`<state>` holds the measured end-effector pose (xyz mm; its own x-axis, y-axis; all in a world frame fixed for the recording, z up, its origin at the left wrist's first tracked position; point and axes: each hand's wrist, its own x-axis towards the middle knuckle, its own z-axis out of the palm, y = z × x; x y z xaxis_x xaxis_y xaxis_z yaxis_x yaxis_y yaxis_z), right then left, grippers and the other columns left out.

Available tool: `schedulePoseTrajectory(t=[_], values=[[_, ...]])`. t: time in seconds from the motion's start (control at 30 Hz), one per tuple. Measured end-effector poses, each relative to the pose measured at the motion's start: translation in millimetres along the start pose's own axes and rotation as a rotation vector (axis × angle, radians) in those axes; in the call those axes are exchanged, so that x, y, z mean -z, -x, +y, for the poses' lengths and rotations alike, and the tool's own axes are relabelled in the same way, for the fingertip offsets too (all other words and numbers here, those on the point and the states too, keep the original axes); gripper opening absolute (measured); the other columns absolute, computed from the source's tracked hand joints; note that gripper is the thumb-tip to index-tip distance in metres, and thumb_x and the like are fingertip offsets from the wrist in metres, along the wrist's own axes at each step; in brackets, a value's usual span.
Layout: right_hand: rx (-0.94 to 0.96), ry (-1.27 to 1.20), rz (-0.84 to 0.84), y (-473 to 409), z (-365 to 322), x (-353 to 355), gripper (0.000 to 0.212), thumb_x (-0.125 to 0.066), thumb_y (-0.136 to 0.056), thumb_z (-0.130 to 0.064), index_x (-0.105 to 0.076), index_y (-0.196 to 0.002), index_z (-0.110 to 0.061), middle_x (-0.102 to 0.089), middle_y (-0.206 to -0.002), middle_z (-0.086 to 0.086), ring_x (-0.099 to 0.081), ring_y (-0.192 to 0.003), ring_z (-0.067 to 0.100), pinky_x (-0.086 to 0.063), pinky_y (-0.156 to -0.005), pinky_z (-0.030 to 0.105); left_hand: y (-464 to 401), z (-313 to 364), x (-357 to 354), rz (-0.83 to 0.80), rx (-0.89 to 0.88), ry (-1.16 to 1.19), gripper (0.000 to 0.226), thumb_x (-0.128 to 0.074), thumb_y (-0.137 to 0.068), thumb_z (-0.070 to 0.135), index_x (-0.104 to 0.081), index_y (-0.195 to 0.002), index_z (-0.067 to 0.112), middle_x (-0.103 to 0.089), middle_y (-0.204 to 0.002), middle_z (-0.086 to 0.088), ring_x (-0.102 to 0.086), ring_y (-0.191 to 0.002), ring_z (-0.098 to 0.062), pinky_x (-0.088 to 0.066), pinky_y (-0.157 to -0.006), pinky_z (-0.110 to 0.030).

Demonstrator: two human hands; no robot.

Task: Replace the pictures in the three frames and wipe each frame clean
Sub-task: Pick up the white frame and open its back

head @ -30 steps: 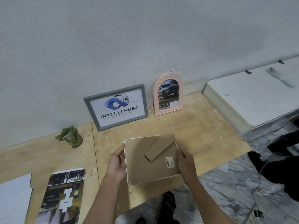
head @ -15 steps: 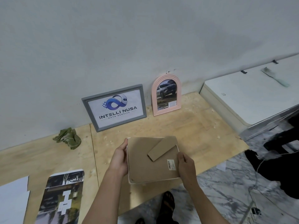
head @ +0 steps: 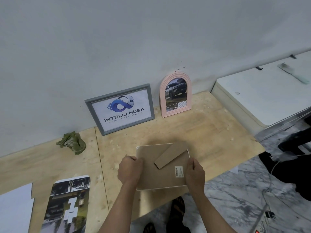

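Holding the white frame face-down over the counter edge, our left hand and right hand each grip a side; it seems light, stiff, with a fragile front.

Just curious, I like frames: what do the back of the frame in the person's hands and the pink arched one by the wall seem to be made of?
The held frame's backing looks like matte brown cardboard or fibreboard: flat, dull, with a folded stand strip and a barcode sticker. The pink arched frame looks like moulded plastic, smooth with ridged bands, though painted wood is possible.
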<state>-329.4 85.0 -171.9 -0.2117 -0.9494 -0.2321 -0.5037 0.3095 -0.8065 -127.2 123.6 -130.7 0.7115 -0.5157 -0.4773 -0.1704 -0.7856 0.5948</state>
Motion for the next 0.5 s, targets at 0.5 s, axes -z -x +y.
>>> schedulePoseTrajectory(t=[0.5], values=[[-0.049,-0.047,-0.022,-17.5,19.3,-11.7,0.04,-0.035,-0.102,-0.028,-0.052,-0.076,-0.003,-0.055,-0.068,0.009,-0.053,-0.066,0.025,-0.037,-0.058,0.034,-31.9,-11.8,-7.2,-0.221,0.081,0.383,0.008,-0.071,-0.08,0.015,-0.07,-0.072,0.014,-0.067,-0.073,-0.005,-0.059,-0.069,-0.026,-0.05,-0.064,-0.037]])
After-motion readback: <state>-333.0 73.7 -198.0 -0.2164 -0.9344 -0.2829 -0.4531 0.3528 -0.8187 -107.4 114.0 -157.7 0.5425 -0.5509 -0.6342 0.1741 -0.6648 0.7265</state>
